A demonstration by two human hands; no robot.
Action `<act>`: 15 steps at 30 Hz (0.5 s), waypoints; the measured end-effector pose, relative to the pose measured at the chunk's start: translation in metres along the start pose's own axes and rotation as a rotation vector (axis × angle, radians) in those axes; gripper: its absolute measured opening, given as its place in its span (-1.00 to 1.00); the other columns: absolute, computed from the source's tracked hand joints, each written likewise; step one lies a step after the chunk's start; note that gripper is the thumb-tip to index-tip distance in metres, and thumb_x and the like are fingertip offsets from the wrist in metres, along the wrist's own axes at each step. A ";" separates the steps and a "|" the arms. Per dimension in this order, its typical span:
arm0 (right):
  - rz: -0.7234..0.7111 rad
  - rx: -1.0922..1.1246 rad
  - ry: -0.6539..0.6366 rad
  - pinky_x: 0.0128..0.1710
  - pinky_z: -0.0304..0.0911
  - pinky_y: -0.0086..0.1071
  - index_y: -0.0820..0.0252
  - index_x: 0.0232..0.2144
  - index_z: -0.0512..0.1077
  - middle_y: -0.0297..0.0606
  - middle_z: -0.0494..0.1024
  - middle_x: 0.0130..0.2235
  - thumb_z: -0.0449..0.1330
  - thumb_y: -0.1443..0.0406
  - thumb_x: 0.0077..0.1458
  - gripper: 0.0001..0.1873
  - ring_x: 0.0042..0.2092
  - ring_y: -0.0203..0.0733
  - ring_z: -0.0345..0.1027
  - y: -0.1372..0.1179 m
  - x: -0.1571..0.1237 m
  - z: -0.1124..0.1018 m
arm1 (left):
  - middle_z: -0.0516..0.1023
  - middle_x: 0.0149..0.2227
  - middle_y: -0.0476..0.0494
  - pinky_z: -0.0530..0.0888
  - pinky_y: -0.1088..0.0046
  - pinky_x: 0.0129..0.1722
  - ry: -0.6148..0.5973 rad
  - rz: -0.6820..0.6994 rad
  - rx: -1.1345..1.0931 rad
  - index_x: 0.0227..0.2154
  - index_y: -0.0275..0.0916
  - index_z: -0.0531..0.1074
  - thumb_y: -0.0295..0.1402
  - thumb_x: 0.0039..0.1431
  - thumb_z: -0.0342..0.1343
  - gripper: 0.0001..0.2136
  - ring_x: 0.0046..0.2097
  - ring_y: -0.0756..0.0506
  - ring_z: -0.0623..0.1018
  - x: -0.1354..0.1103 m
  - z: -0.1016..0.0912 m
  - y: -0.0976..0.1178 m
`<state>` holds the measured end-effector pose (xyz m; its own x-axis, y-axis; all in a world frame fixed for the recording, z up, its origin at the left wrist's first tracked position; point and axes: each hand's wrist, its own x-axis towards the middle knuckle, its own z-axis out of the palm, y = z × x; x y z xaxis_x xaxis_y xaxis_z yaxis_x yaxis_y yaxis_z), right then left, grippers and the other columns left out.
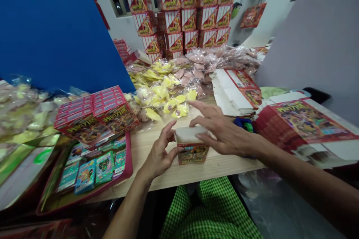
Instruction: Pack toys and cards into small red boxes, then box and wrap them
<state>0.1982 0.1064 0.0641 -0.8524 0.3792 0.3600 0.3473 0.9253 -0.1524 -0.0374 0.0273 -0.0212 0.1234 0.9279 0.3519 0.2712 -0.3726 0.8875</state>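
A small red printed box (193,154) stands on the pale wooden table (221,166), its white top flap (190,134) showing. My left hand (159,154) grips the box's left side with curled fingers. My right hand (221,130) reaches over from the right, its spread fingers on the white top and its thumb at the right edge. A stack of red boxes (97,115) stands to the left of my left hand, and bagged yellow pieces (165,97) lie just beyond my fingers.
A pink tray (126,171) of shiny cards sits at the table's left. Flattened printed cartons (303,127) lie right, and bagged pink pieces (202,63) lie behind. Tall stacks of red boxes (182,11) rise at the back. A blue panel (56,26) stands left. My green-checked lap (210,209) lies below.
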 end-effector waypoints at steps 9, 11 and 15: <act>-0.035 -0.087 0.208 0.14 0.19 0.18 0.09 -0.23 0.57 0.02 0.49 0.17 0.05 0.30 0.23 -0.72 0.18 0.23 0.34 0.008 0.022 0.030 | 0.46 0.16 -0.34 0.54 0.14 0.05 0.232 -0.074 0.194 0.34 -0.14 0.13 -0.30 0.26 0.20 -0.37 0.04 -0.20 0.56 0.000 0.008 -0.017; -0.096 0.004 0.144 0.05 0.30 0.03 0.16 -0.18 0.57 0.02 0.57 0.03 0.03 0.40 0.15 -0.67 0.01 0.10 0.44 -0.010 0.047 0.045 | 0.51 0.12 -0.27 0.55 0.23 0.03 0.359 -0.248 0.485 0.23 -0.17 0.32 -0.31 0.31 0.13 -0.56 0.01 -0.16 0.57 -0.023 -0.021 -0.012; -0.243 0.146 -0.258 -0.08 0.31 -0.21 0.27 -0.27 0.58 -0.06 0.64 -0.22 0.12 0.51 -0.06 -0.68 -0.16 -0.05 0.46 -0.075 0.116 0.088 | 0.57 0.00 -0.33 0.48 0.11 0.10 0.536 -0.573 0.810 -0.04 -0.26 0.54 -0.48 0.27 -0.04 -0.70 0.04 -0.27 0.57 -0.082 -0.095 -0.002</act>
<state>0.0386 0.0804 0.0364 -0.9798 0.1180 0.1616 0.0795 0.9706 -0.2273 -0.1390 -0.0466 -0.0237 -0.5913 0.7785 0.2105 0.7198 0.3916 0.5732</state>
